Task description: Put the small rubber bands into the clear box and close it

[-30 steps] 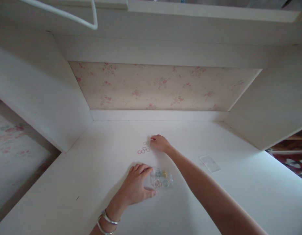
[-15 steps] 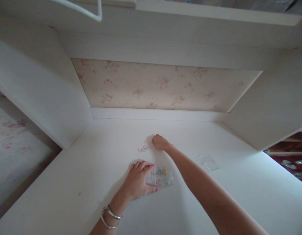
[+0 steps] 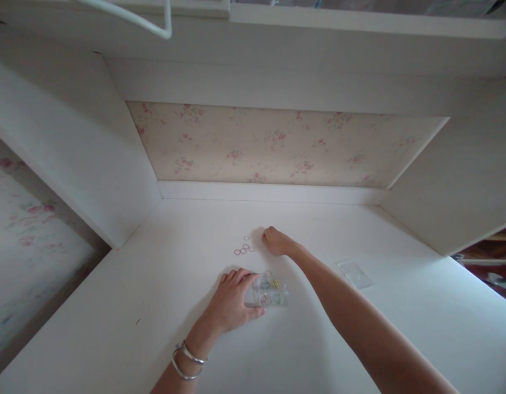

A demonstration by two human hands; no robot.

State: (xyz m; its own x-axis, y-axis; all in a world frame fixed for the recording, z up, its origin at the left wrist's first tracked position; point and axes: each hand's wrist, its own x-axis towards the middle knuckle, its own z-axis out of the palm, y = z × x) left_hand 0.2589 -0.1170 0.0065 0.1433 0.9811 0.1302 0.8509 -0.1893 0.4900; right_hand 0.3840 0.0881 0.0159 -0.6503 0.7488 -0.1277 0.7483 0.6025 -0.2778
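Observation:
A small clear plastic box (image 3: 282,294) with compartments lies on the white tabletop, with rubber-band-like rings in several colours inside. My left hand (image 3: 233,300) rests at its left end, thumb and fingers spread around the box's near and far sides. Beyond it lie several thin loose rings (image 3: 243,250), reddish and pale, grouped close together. Just right of these rings, my right hand (image 3: 274,241) is low over the table with its fingers closed. What its fingertips hold, if anything, is hidden. A faint pale ring (image 3: 269,273) shows at the box's far edge.
A clear flat plastic lid (image 3: 355,274) lies right of my right forearm. A small dark sliver (image 3: 138,322) is on the tabletop at left. White side panels flank the table, a shelf overhangs it, and floral wallpaper (image 3: 277,145) covers the back.
My right hand has shifted slightly right, away from the loose rings, fingers still closed. The view has moved a little. My left hand stays at the box, where a faint ring now shows.

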